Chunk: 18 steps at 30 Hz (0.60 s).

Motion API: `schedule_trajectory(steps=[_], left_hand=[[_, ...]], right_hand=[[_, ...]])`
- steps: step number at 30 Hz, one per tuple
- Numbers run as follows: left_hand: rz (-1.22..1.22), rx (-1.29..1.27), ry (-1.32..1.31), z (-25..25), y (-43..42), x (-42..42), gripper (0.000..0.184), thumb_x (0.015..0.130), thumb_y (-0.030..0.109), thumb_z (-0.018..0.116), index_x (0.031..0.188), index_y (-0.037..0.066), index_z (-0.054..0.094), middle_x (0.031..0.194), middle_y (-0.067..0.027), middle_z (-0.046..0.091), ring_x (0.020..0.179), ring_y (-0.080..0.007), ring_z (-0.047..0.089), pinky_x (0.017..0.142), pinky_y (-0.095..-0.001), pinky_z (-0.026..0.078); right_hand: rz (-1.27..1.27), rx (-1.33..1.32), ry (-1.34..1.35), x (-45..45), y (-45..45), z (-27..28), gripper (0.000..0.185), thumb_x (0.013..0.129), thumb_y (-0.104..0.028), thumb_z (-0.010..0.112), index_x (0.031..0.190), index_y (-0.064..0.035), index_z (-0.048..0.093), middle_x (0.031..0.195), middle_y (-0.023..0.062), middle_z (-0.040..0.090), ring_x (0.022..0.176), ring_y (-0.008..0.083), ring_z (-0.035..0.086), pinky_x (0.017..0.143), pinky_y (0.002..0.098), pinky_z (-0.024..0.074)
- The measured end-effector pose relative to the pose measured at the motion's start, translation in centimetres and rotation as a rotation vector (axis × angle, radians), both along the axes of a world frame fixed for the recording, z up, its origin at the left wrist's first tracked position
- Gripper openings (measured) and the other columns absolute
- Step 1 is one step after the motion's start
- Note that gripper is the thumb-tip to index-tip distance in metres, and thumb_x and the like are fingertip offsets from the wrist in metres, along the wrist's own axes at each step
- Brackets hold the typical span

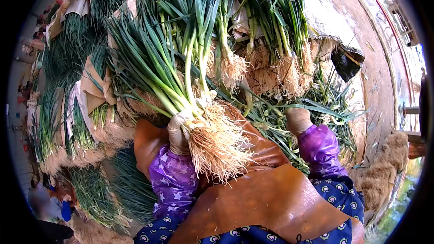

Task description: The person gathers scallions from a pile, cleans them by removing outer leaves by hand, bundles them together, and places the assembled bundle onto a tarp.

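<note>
Cataloguing what the head view gives me, item by item:

Item one: my left hand (179,134), in a pale glove, its fingers closed round the lower stalks of a leafy bunch (218,141). The bunch lies tilted, its green leaves running up and to the left, its shaggy, straw-coloured roots spread over the brown apron (271,201) on my lap.

Item two: my right hand (298,121), likewise gloved, low over the loose leaves (271,124), well apart from the bunch. The back of the hand faces me and hides the fingers; whether they pinch anything I cannot tell.

Item three: purple sleeves (174,183) with white stars, one on each forearm; dark blue patterned cloth (337,196) beside the apron.

Item four: rooted bunches (288,65) beyond my hands, leaves pointing away, roots toward me.

Item five: a whitish sheet (323,18) to the right of those, with a dark scrap (347,63) at its near edge.

Item six: stacked greens (72,40) along the left, roots showing at several ends, with tan wrapping pieces (93,86) among them.

Item seven: a brown fibrous heap (384,169) on the far right.

Item eight: a person (43,203) at the lower left edge, too blurred to detail.
</note>
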<state>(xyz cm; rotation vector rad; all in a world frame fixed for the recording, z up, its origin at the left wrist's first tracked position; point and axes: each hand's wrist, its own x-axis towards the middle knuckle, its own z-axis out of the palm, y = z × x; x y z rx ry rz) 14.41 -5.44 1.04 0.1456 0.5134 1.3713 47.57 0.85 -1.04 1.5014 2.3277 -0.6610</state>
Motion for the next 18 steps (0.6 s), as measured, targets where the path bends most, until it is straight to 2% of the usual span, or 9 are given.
schedule_trajectory(steps=[2,4,6,7,9,11,12,14,18], left_hand=[[0.008,-0.027,-0.029,0.4,0.3,1.3,0.06,0.071,0.018,0.055,0.123,-0.008,0.04,0.108,-0.0177,0.053,0.09,-0.0226,0.056,0.073,-0.0323,0.051],[-0.049,-0.103,0.065,3.4,0.4,3.6,0.056,0.07,0.016,0.056,0.119,-0.008,0.044,0.1,-0.017,0.055,0.086,-0.0216,0.058,0.072,-0.0302,0.053],[-0.124,-0.058,0.145,2.4,0.3,3.7,0.05,0.071,0.016,0.056,0.113,-0.008,0.047,0.095,-0.0166,0.056,0.078,-0.0216,0.059,0.069,-0.0302,0.054],[-0.072,-0.062,0.13,1.7,0.3,3.6,0.047,0.071,0.017,0.056,0.11,-0.008,0.048,0.092,-0.0163,0.055,0.073,-0.0209,0.059,0.068,-0.0304,0.055],[-0.117,-0.036,0.159,2.3,0.1,3.2,0.048,0.07,0.017,0.056,0.11,-0.009,0.047,0.089,-0.015,0.055,0.071,-0.0192,0.059,0.066,-0.0295,0.055],[-0.01,-0.035,0.144,1.6,0.0,2.7,0.053,0.069,0.02,0.056,0.113,-0.008,0.046,0.093,-0.015,0.055,0.078,-0.0222,0.059,0.069,-0.0322,0.054],[0.048,-0.053,0.104,1.5,-0.1,2.7,0.054,0.069,0.02,0.056,0.114,-0.008,0.046,0.095,-0.0157,0.055,0.081,-0.0238,0.058,0.071,-0.0336,0.054],[0.062,-0.03,0.003,1.2,-0.1,2.4,0.057,0.07,0.021,0.056,0.117,-0.009,0.043,0.102,-0.0189,0.055,0.09,-0.028,0.057,0.076,-0.038,0.053],[-0.032,0.045,0.013,-0.1,0.1,1.5,0.058,0.071,0.021,0.053,0.118,-0.01,0.043,0.105,-0.0215,0.055,0.092,-0.03,0.057,0.08,-0.0405,0.052]], right_hand=[[-0.068,0.223,0.488,-1.7,1.4,2.1,0.025,0.079,-0.025,0.066,0.094,-0.0049,0.066,0.069,0.0127,0.065,0.06,0.0238,0.064,0.057,0.0323,0.0519],[-0.301,-0.04,0.848,-7.6,2.5,6.8,0.035,0.084,-0.032,0.065,0.097,0.0012,0.064,0.083,0.0132,0.067,0.066,0.0205,0.063,0.061,0.0302,0.0531],[-0.24,-0.158,0.834,-12.3,4.0,7.5,0.04,0.081,-0.036,0.068,0.093,0.0015,0.064,0.079,0.0105,0.065,0.063,0.0185,0.059,0.062,0.0309,0.052],[-0.204,-0.27,0.848,-13.9,4.7,7.1,0.033,0.081,-0.031,0.069,0.089,0.0013,0.064,0.075,0.0081,0.064,0.063,0.0168,0.058,0.063,0.0286,0.0509],[-0.219,-0.006,1.024,-15.1,4.5,4.2,0.026,0.082,-0.023,0.068,0.087,0.0019,0.064,0.07,0.0062,0.062,0.061,0.0147,0.057,0.058,0.0253,0.0488],[-0.553,-0.503,1.323,-15.5,4.3,2.6,0.016,0.08,-0.013,0.066,0.085,0.0015,0.064,0.066,0.0044,0.06,0.058,0.0118,0.054,0.051,0.0235,0.0436],[-0.611,-0.573,1.271,-15.0,4.0,4.8,0.014,0.08,-0.012,0.063,0.086,0.0011,0.063,0.069,0.0044,0.061,0.054,0.0087,0.05,0.046,0.0227,0.0381],[-0.725,-0.795,1.551,-15.1,3.5,3.4,0.02,0.08,-0.011,0.057,0.096,0.0007,0.061,0.067,0.0007,0.059,0.047,0.0049,0.043,0.043,0.0188,0.0324],[-0.456,-1.158,1.982,-15.0,4.2,3.2,0.039,0.079,-0.009,0.057,0.116,0.003,0.054,0.063,-0.0054,0.053,0.042,0.0028,0.038,0.043,0.0178,0.0317]])
